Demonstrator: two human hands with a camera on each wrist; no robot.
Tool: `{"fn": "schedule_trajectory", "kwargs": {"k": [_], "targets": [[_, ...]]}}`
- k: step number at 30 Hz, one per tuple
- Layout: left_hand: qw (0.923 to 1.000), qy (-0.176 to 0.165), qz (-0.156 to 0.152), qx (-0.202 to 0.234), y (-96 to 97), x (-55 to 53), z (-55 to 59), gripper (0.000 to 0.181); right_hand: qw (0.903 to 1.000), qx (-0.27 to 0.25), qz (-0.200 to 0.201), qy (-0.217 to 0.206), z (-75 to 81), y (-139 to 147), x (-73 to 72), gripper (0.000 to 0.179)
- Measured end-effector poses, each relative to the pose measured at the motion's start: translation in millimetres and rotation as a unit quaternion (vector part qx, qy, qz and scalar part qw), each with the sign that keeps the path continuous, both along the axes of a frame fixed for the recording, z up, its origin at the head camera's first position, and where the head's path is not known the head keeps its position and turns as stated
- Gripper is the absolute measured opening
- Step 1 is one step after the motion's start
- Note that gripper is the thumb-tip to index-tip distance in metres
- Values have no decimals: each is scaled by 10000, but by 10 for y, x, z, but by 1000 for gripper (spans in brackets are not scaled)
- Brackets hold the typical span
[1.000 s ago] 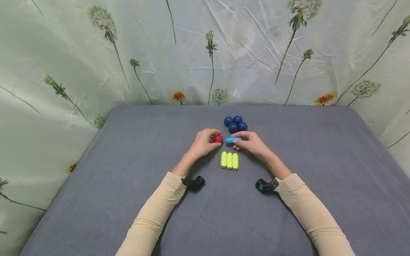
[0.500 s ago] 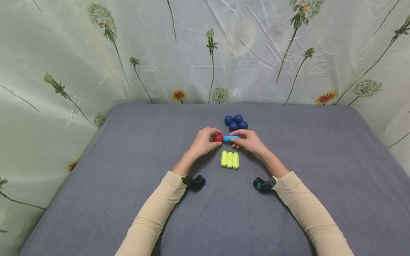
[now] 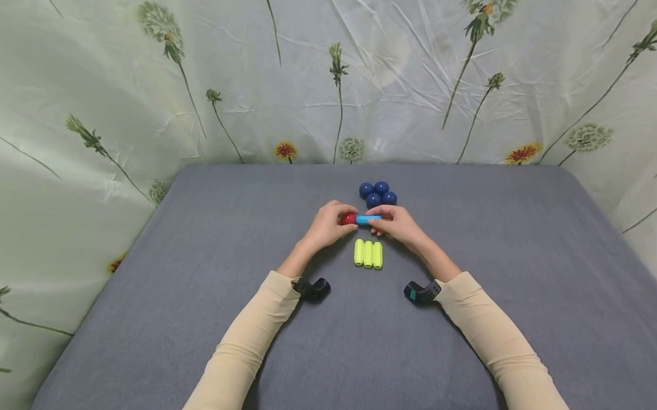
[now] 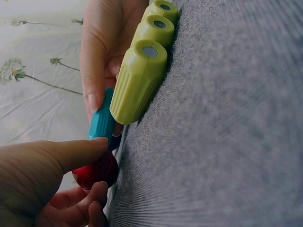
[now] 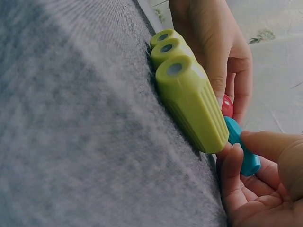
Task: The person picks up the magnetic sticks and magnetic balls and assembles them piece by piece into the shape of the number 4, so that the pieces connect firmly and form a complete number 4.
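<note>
My left hand [image 3: 326, 225] holds a glossy red ball [image 3: 349, 219] between thumb and fingers. From the right, my right hand [image 3: 398, 225] pinches a light blue ribbed rod [image 3: 366, 220], whose left end meets the ball. In the left wrist view, the blue rod [image 4: 101, 122] lines up end-on with the red ball [image 4: 97, 171]. The right wrist view shows the rod [image 5: 242, 149] under my thumb, with the red ball [image 5: 227, 106] at its far end. Just nearer to me lie three yellow-green ribbed rods [image 3: 368, 254] side by side, with grey discs in their ends.
Several dark blue balls [image 3: 373, 200] are clustered just behind my hands. Grey cloth [image 3: 251, 226] covers the table, and a flower-printed curtain [image 3: 311, 78] hangs behind its far edge. Both wrists wear black straps [image 3: 313, 289].
My right hand has moved left with the blue rod, closing the gap so its end now meets the red ball. My left hand has stayed nearly in place.
</note>
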State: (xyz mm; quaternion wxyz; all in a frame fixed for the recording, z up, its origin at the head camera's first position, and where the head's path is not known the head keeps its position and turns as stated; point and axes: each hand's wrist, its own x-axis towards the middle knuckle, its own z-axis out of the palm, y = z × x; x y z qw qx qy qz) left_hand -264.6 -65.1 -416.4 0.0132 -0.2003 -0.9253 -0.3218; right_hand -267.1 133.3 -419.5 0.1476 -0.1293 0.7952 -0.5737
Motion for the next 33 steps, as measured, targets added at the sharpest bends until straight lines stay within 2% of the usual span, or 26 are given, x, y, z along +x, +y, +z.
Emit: {"fn": "schedule_trajectory", "kwargs": {"k": [7, 16, 20, 25, 29, 33], "targets": [[10000, 47, 24, 48, -1, -22, -13, 30, 9997, 50, 187, 146, 33, 28, 14, 32], [9999, -8, 113, 94, -6, -17, -17, 30, 9970, 504, 406, 416, 83, 168, -4, 40], [9998, -20, 124, 128, -8, -15, -18, 31, 9946, 781, 359, 577, 119, 220, -15, 39], [9998, -17, 152, 149, -20, -12, -18, 31, 9878, 1255, -144, 912, 171, 244, -16, 26], [9997, -9, 172, 163, -25, -8, -16, 31, 9744, 1594, -789, 1377, 182, 258, -18, 16], [9997, 9, 188, 156, -19, -5, -18, 31, 9597, 1750, -1238, 1817, 167, 270, -23, 18]]}}
